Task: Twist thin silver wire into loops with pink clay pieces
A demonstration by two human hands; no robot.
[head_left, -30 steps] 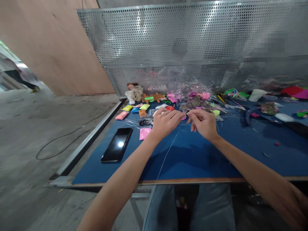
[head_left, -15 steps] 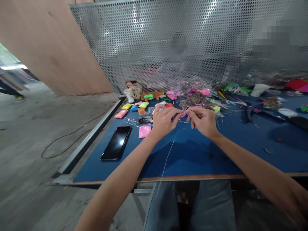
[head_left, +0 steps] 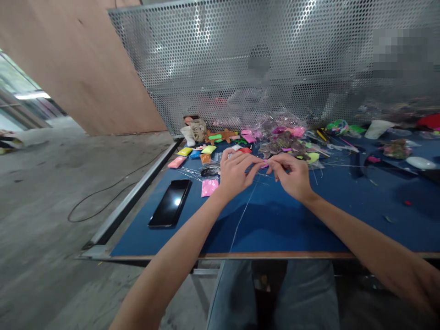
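Observation:
Above the blue tabletop, my left hand [head_left: 237, 173] and my right hand [head_left: 291, 175] meet fingertip to fingertip, each closed in a pinch. Between them shows a small purple piece [head_left: 264, 165], mostly covered by the fingers. A thin pale strand [head_left: 343, 165] runs out to the right from behind my right hand. Another thin strand [head_left: 242, 215] slopes from below the fingers to the table's front edge; whether it joins the purple piece I cannot tell. Just left of my left hand lies a pink packet [head_left: 209, 187].
A black phone [head_left: 170, 203] lies on the blue table [head_left: 275, 233] at left. Coloured packets [head_left: 208, 150], a woven ball [head_left: 198, 130], a clear plastic bag [head_left: 280, 123] and a white cup [head_left: 378, 129] stand toward the back. Behind them rises a perforated metal panel [head_left: 220, 59].
The view has shifted slightly, so the table's things appear a little farther right. My hands stay pinched together in nearly the same pose.

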